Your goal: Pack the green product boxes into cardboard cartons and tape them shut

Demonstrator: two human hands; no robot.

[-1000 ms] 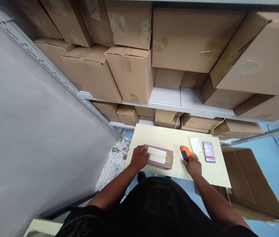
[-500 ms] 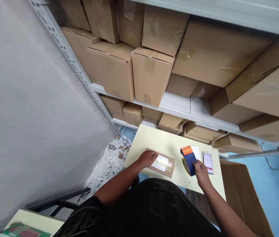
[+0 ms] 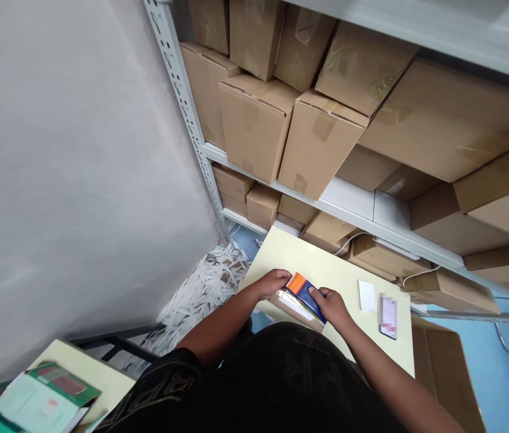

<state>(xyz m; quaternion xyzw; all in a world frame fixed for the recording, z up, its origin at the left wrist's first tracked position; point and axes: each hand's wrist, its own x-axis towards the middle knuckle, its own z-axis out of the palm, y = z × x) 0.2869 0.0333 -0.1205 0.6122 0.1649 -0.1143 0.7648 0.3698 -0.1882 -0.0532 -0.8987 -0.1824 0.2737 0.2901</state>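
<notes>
A small cardboard parcel [image 3: 292, 305] with a white label lies at the near edge of the pale yellow table [image 3: 326, 270]. My left hand [image 3: 272, 282] is closed on its far left end. My right hand [image 3: 332, 305] grips an orange and blue tape dispenser [image 3: 304, 288] and holds it down on top of the parcel, so most of the parcel is hidden.
A white card [image 3: 366, 295] and a phone [image 3: 388, 316] lie on the table's right part. Shelves of cardboard boxes [image 3: 317, 138] rise behind. White paper strips [image 3: 200, 294] litter the floor at left. An open carton [image 3: 443, 367] stands at right. Green papers [image 3: 42, 400] lie on a second table, bottom left.
My right hand lifted the tape dispenser from the table's right side and carried it left onto the parcel. The left hand stayed on the parcel. The view swung left.
</notes>
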